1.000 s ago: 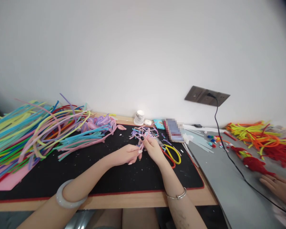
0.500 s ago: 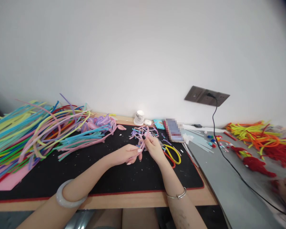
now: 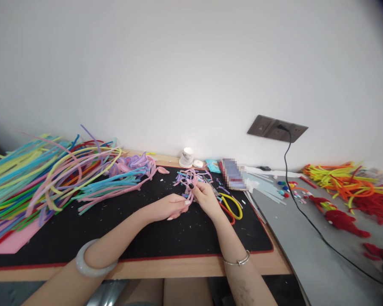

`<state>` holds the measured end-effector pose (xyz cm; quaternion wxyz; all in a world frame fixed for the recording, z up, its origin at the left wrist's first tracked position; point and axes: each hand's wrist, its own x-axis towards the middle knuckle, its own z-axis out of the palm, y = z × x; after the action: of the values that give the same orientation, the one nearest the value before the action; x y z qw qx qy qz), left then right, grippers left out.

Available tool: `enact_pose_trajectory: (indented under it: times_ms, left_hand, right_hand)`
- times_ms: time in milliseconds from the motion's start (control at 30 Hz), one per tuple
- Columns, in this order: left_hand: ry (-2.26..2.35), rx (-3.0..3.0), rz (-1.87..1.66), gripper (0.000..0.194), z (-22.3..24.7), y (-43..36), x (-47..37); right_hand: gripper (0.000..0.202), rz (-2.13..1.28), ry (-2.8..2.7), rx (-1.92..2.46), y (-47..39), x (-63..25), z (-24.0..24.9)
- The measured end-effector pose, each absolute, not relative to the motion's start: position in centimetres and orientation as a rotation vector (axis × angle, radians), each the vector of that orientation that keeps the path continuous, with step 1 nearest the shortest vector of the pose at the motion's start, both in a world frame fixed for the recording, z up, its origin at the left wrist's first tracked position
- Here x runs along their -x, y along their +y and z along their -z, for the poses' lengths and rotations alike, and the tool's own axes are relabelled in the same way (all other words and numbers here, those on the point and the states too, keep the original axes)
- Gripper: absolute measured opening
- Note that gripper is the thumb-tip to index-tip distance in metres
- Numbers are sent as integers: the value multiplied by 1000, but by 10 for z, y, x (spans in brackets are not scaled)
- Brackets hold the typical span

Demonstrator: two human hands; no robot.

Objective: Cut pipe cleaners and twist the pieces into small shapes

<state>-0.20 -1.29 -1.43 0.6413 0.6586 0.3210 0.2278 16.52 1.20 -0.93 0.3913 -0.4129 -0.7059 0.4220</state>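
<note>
Over the black mat [image 3: 191,238], my left hand [image 3: 170,207] and my right hand [image 3: 206,199] meet at a pink pipe cleaner piece [image 3: 193,177] with a looped top. The fingers of my right hand pinch it from the right. My left hand grips its lower end, thumb on top; its other fingers are partly hidden. Just behind the hands lies a small heap of cut purple, pink and blue pipe cleaner bits [image 3: 207,173]. Right of my right wrist are the yellow and red handles of a cutting tool [image 3: 238,210].
A pile of coloured pipe cleaners [image 3: 51,170] covers the left side. A white cup [image 3: 187,156] and a phone [image 3: 232,173] stand along the wall. On the grey table at right, a black cable [image 3: 306,214] runs past red pipe cleaner figures [image 3: 341,219] and yellow-orange pipe cleaners [image 3: 338,180].
My right hand's fingertips have shifted slightly left and down on the pink piece. My left fingers have closed up more. Another person's hand at the far right edge has gone out of view.
</note>
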Motion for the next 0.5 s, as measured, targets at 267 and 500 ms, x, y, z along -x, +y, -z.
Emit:
enact_pose_trajectory:
  times_ms: [267, 500]
  left_hand:
    - [774, -1532, -492, 39, 16, -14, 2]
    - [789, -1593, -502, 35, 11, -19, 2]
  right_hand:
    - [37, -1103, -1969, 1142, 7, -162, 7]
    - [39, -1269, -1635, 1101, 9, -165, 9]
